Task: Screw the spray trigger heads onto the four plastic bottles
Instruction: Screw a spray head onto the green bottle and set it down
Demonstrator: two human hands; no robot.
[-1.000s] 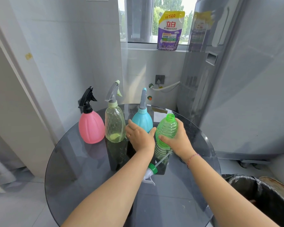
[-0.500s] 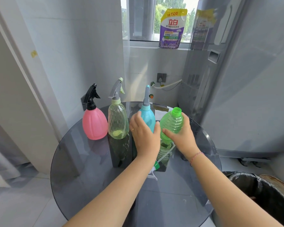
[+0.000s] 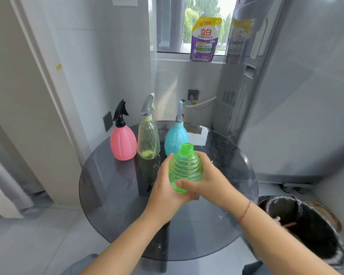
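Observation:
A clear green ribbed bottle (image 3: 185, 167) with an open neck is lifted above the round dark glass table (image 3: 115, 195). My right hand (image 3: 209, 181) grips its right side and lower front. My left hand (image 3: 167, 191) cups its left side and base. The loose trigger head with the green collar is hidden behind my hands. At the back of the table stand three bottles with trigger heads on: a pink bottle (image 3: 122, 141) with a black head, a pale yellow-green bottle (image 3: 148, 139) with a grey head, and a blue bottle (image 3: 176, 139) with a grey head.
A bin lined with a black bag (image 3: 306, 225) stands on the floor at the table's right. A tall grey appliance (image 3: 286, 86) rises behind on the right. A purple detergent pouch (image 3: 205, 39) sits on the windowsill. White walls close in on the left.
The green bottle has been lifted off the table and drawn towards me. My left hand has come onto the bottle's left side, covering the loose trigger head that lay on the table.

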